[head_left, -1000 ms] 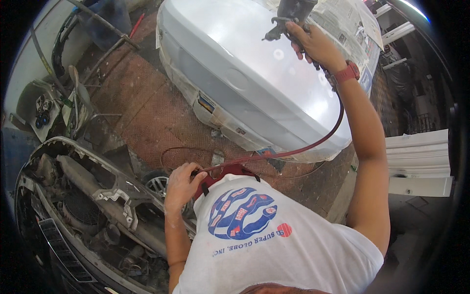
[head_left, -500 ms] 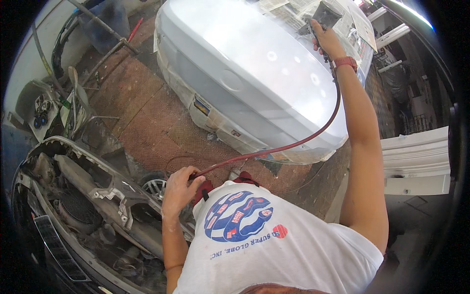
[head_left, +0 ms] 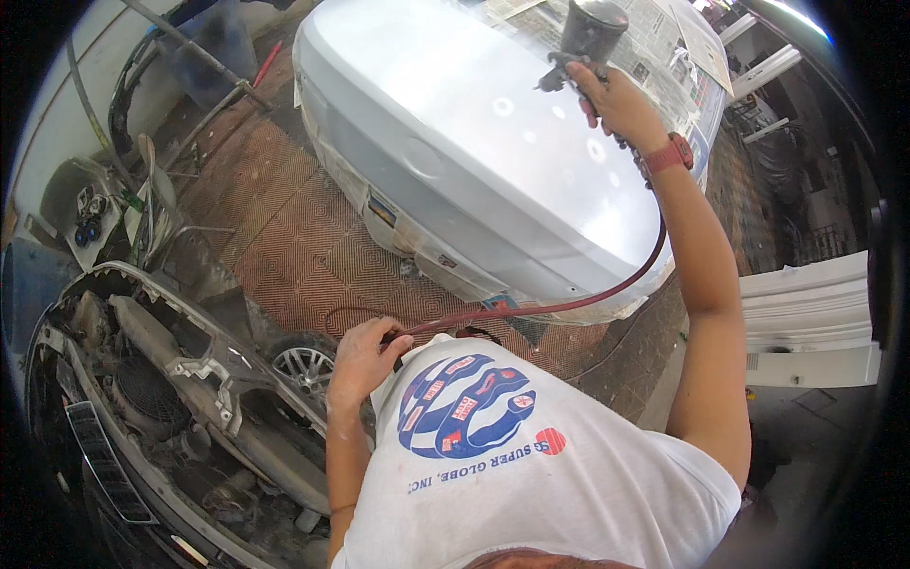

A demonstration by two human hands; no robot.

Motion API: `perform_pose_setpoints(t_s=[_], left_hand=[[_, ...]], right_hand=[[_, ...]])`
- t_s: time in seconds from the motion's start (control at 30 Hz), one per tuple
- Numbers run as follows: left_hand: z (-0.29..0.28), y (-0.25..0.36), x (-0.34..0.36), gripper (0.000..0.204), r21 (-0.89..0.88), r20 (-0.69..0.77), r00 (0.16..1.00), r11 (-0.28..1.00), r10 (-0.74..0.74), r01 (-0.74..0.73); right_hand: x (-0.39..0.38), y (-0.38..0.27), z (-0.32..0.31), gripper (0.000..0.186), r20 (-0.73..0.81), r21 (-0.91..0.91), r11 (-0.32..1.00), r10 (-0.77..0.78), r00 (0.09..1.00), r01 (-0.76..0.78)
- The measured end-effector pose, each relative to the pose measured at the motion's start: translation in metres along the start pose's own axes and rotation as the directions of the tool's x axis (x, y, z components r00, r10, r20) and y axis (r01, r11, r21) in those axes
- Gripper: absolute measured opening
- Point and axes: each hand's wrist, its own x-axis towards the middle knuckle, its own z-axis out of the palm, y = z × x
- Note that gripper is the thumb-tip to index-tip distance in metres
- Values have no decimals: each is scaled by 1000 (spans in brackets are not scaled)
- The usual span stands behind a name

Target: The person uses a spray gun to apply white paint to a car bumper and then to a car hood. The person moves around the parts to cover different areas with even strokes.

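Note:
My right hand (head_left: 624,112) is wrapped round a spray gun (head_left: 593,32) with a dark cup on top. The gun is above the white-painted car panel (head_left: 445,114) and does not seem to touch it; its nozzle points left. Several pale round spots show on the panel near the gun. From the gun's handle a red air hose (head_left: 569,306) hangs in a curve and runs back to my left hand (head_left: 364,358). My left hand is closed round the hose in front of my waist. Newspaper masking (head_left: 654,43) covers the area beyond the panel.
An open engine bay (head_left: 161,389) of a dark car lies at the lower left, with a wheel (head_left: 301,365) beside it. A metal pipe frame (head_left: 213,66) and a blue bin (head_left: 213,57) stand far left. White panels (head_left: 806,318) are stacked at the right.
My right hand has brought the spray gun left and slightly nearer, and the gun looks larger. The hose curve has shifted with it. My left hand still grips the hose, slightly further right.

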Motion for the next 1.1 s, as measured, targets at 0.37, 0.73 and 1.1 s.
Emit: perform_pose_setpoints(t_s=[0.37,0.73,1.1], left_hand=[[8,-9,2,25,88,-71,993,992,95,-88],[26,6,-1,27,-6,-19,999,999,43,-43],[38,27,5,26,80,116,991,994,62,-72]], right_hand=[[-37,4,-8,52,143,242,969,15,990,-49],[22,98,-58,63,-178,53,985,169,969,-162],[-47,54,-29,53,-17,37,997,65,998,-65]])
